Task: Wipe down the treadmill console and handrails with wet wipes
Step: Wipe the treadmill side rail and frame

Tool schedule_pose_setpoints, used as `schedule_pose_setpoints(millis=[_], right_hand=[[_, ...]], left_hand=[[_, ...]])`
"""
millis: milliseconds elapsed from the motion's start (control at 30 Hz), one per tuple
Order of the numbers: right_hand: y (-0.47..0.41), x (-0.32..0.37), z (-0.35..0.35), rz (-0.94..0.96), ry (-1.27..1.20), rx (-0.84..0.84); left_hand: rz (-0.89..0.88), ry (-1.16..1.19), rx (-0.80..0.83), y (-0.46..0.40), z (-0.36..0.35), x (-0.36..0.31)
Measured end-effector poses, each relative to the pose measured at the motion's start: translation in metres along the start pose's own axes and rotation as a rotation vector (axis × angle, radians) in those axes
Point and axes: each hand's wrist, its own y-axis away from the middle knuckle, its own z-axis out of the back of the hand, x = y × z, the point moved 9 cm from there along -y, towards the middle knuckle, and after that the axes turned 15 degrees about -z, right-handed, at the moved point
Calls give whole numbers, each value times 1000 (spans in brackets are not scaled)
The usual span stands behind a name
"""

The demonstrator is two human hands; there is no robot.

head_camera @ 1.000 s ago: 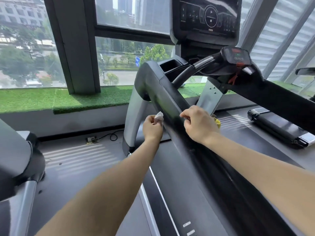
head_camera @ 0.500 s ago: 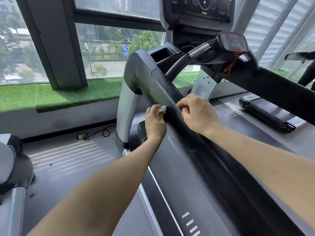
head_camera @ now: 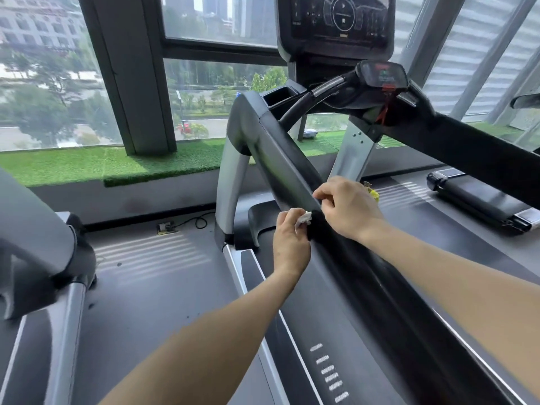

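Two bare forearms reach in from the bottom edge toward the treadmill's left handrail [head_camera: 295,182], a long black bar that runs diagonally from the lower right up to the console. The left hand [head_camera: 290,244] sits against the outer side of the rail, its fingers curled round one crumpled white wet wipe [head_camera: 304,219]; the wipe is pinched in that grip and pressed against the rail's side. The right hand [head_camera: 347,207] rests on top of the same rail just beyond the left one, fingers curled, the fingertips pinching at the rail's upper edge; whether they hold anything cannot be told. The two hands are nearly touching, with the wipe between them.

Below the rail, six short white marks [head_camera: 328,374] lie in a row on the treadmill's side step. A small yellow thing [head_camera: 374,194] shows just past the right hand, too hidden to name.

Farther off, a second handrail [head_camera: 479,159] crosses at the right, and the dark console screen [head_camera: 340,17] shows a round dial; its writing is too small to read. One smaller display [head_camera: 384,74] below it carries red and green marks, also unreadable. A strip of green artificial turf [head_camera: 87,168] lines the window sill.
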Motion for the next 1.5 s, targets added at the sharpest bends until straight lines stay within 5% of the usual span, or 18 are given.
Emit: schedule_pose_setpoints(millis=[333,567,733,900,1200,1500], right_hand=[[79,-45,19,-33,1,57],[82,-29,17,-34,-7,67],[57,-7,1,-21,11,49],[27,16,-31,112,190,52],[-10,29,-41,188,277,-49],[18,1,-16,86,152,-13]], left_hand=[[-15,19,30,86,-17,-46],[79,191,268,108,-20,-44],[223,194,-19,48,26,6],[254,199,-119,-17,23,59],[241,223,-185,-40,-9,117],[239,215,-177,21,-17,75]])
